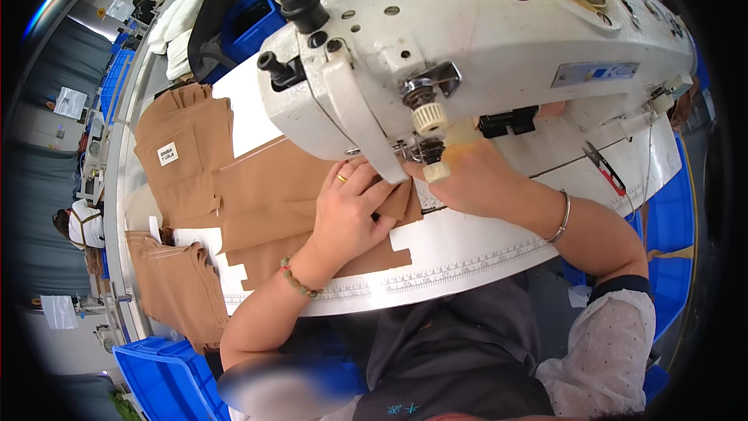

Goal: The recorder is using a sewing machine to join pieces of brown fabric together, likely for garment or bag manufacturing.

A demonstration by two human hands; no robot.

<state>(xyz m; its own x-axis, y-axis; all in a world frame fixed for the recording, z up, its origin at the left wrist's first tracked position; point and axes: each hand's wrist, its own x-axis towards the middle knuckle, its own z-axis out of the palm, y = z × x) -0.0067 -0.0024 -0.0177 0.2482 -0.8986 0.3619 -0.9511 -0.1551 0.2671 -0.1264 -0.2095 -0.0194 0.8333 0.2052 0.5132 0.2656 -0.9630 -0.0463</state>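
Note:
A white sewing machine (pixel 475 27) spans the upper middle, its head directly over my two hands. My left hand (pixel 351 210), with a ring and a beaded bracelet, is closed on a brown fabric piece (pixel 273 187), fingers bent and fingertips beside the presser area. Close to the needle is my right hand (pixel 471 179), with a silver bangle at the wrist. Its fingers look curled by the right edge of the same fabric. The machine's knobs cover part of them, so what they hold is hidden. The needle itself does not show.
Brown fabric stacks (pixel 183 156) lie at the left, one bearing a white label; another stack (pixel 179 288) hangs over the table's left edge. Thread snips (pixel 608 170) rest at the right. A ruler strip (pixel 467 263) follows the white table's front edge. Blue crates (pixel 167 378) stand below.

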